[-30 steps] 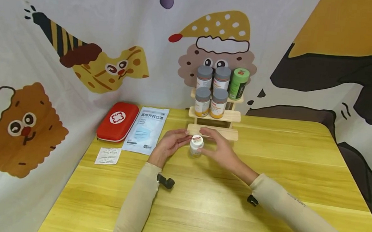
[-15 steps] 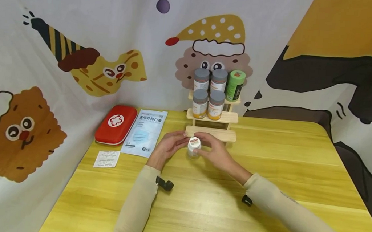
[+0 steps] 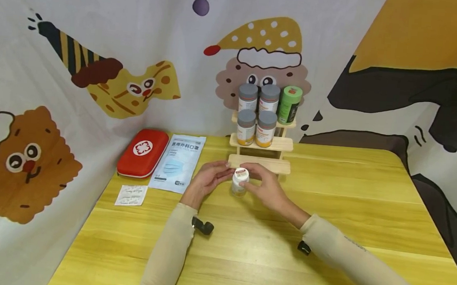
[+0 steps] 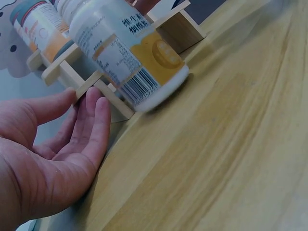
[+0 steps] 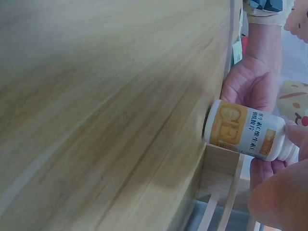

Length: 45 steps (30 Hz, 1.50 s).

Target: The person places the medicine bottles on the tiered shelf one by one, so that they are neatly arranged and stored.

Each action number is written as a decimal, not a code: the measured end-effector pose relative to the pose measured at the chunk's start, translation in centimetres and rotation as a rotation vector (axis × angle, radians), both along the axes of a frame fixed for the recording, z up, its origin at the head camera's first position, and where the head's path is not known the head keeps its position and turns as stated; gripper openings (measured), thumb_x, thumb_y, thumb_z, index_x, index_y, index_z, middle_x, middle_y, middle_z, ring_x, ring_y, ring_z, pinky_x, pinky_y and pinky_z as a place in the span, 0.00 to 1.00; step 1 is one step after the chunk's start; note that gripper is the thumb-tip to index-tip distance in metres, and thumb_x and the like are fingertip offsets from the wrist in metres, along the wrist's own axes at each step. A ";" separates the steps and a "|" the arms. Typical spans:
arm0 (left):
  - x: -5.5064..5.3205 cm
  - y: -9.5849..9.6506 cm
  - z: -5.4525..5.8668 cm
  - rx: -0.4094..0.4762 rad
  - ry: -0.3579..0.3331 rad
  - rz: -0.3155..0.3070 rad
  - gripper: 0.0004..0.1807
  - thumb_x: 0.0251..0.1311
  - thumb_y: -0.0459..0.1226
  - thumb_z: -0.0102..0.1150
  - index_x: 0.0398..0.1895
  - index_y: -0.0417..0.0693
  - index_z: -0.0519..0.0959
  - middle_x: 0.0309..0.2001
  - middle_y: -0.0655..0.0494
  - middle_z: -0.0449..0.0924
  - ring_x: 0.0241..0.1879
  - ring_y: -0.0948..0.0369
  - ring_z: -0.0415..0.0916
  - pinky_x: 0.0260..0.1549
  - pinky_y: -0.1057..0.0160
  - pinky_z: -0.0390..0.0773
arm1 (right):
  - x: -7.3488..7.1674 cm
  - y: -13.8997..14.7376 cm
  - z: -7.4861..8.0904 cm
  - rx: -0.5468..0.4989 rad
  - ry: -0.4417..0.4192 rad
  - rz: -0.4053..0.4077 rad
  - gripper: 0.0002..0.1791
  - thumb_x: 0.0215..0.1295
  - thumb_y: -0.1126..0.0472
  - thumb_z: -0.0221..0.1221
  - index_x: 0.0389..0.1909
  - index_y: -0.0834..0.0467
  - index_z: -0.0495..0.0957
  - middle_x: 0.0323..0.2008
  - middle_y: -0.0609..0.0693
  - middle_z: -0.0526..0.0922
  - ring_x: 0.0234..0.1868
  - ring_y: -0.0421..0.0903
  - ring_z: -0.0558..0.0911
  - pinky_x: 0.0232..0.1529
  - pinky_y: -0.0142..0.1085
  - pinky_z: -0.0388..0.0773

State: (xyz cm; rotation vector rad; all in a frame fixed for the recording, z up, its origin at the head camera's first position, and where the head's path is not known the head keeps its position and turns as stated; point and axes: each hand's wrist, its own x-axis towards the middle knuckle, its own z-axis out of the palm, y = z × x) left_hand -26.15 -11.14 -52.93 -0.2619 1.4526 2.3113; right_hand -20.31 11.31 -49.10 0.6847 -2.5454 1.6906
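Note:
A white pill bottle (image 3: 240,183) with an orange-and-white label stands in front of the small wooden tiered rack (image 3: 279,166). My right hand (image 3: 269,188) grips it near the top, thumb in front and fingers behind. In the left wrist view the bottle (image 4: 130,62) is close to the tabletop; whether its base touches cannot be told. My left hand (image 3: 208,179) pinches the left end of the rack's lowest shelf between thumb and fingertips, as the left wrist view shows at the shelf corner (image 4: 89,86).
Grey-lidded jars (image 3: 266,128) and a green canister (image 3: 289,105) fill the rack's upper tiers. Left of it lie a red first-aid case (image 3: 143,153), a face mask packet (image 3: 177,163) and a small white packet (image 3: 131,195). A printed cloth (image 3: 141,28) hangs behind the table.
The head view has shifted slightly. My right hand has drawn in a little around the bottle, which stays almost in place before the rack. The left hand keeps its hold on the shelf.

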 end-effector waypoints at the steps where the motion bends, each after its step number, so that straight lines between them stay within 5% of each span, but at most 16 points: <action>1: 0.0 0.0 0.0 0.003 -0.001 -0.001 0.17 0.76 0.29 0.57 0.64 0.32 0.75 0.41 0.49 0.89 0.44 0.60 0.90 0.67 0.56 0.86 | 0.0 0.1 0.0 0.002 0.002 -0.010 0.27 0.67 0.64 0.71 0.67 0.55 0.78 0.64 0.55 0.84 0.63 0.58 0.85 0.70 0.57 0.84; 8: -0.2 -0.3 -0.1 0.001 -0.003 0.008 0.19 0.76 0.29 0.57 0.66 0.31 0.74 0.40 0.49 0.89 0.43 0.59 0.90 0.60 0.59 0.90 | -0.1 0.9 1.3 -0.035 0.045 -0.059 0.26 0.65 0.67 0.72 0.64 0.57 0.80 0.60 0.55 0.86 0.61 0.55 0.85 0.67 0.57 0.86; 20: -0.2 -0.7 -0.1 0.015 -0.006 0.011 0.23 0.76 0.27 0.55 0.70 0.28 0.70 0.41 0.49 0.88 0.42 0.59 0.90 0.53 0.62 0.92 | -0.3 2.9 5.8 -0.079 0.116 -0.162 0.26 0.68 0.63 0.71 0.65 0.59 0.78 0.60 0.55 0.84 0.58 0.52 0.83 0.66 0.55 0.85; 33: -0.2 -0.5 0.2 -0.013 0.009 -0.016 0.24 0.76 0.29 0.57 0.71 0.29 0.70 0.41 0.50 0.89 0.43 0.60 0.89 0.55 0.62 0.92 | -2.3 5.9 9.4 -0.235 0.259 -0.354 0.24 0.68 0.70 0.69 0.64 0.63 0.78 0.60 0.59 0.83 0.56 0.35 0.81 0.60 0.25 0.82; 45: -0.2 -0.4 0.2 -0.015 0.004 -0.018 0.21 0.76 0.28 0.56 0.68 0.29 0.73 0.39 0.50 0.89 0.42 0.60 0.89 0.54 0.62 0.92 | -4.7 6.7 9.4 -0.216 0.192 -0.481 0.26 0.68 0.67 0.70 0.66 0.60 0.79 0.59 0.57 0.83 0.59 0.39 0.80 0.69 0.42 0.84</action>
